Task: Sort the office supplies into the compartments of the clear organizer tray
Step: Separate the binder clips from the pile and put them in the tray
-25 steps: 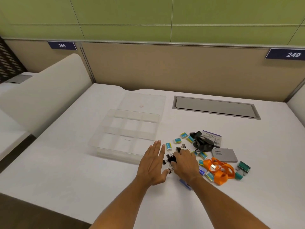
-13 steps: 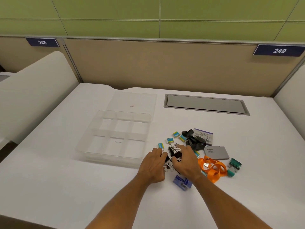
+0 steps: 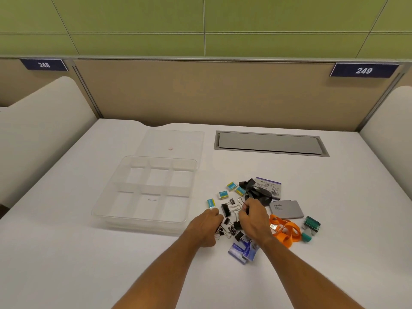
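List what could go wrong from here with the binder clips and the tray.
1. Both the left hand and right hand are gathering small black binder clips from one tangled cluster; some may hook together and drop on the way.
2. The clear organizer tray has low walls and looks light, so a careless drop could bounce clips into a neighbouring compartment.
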